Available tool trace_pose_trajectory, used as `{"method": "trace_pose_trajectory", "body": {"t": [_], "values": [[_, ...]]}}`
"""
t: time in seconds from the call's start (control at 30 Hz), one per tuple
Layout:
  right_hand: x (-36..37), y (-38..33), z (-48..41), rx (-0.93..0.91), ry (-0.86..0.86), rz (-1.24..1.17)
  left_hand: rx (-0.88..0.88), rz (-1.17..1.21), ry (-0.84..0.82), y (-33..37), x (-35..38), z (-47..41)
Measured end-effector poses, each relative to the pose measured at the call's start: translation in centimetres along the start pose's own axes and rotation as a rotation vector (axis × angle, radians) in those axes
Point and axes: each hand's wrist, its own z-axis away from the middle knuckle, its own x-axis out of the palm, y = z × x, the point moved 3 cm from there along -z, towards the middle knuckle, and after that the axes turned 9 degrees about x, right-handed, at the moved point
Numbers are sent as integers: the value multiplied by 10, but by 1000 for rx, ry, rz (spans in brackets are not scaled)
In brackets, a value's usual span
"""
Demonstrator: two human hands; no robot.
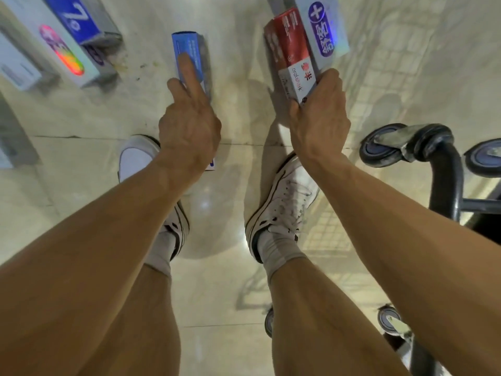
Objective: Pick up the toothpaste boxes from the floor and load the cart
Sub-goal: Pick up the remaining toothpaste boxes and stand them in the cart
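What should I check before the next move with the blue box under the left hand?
1. Left hand grip on blue cardboard toothpaste box: cannot tell; forefinger lies along its top, thumb hidden.
2. Right hand hold on red-and-white toothpaste box and pale box with purple label: ok; fingers curl round both.
3. Black wheeled cart frame nearby: ok; stands at the person's right.
4. Cart basket room: cannot tell; basket out of view.
5. Floor cleared: not ok; pale boxes with blue and rainbow labels lie at upper left.
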Motion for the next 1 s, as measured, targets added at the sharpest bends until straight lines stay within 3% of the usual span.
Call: {"method": "trace_pose_trajectory", "body": {"t": [0.27, 0.7, 1.0], "values": [[-118, -49, 82, 49, -34, -55, 74, -62, 92, 28, -151, 56], [-464, -148, 255, 91, 151, -316, 269, -50, 231, 114, -530, 195], [-660, -141, 394, 191, 370, -375, 624, -122, 296, 200, -701, 326]]}}
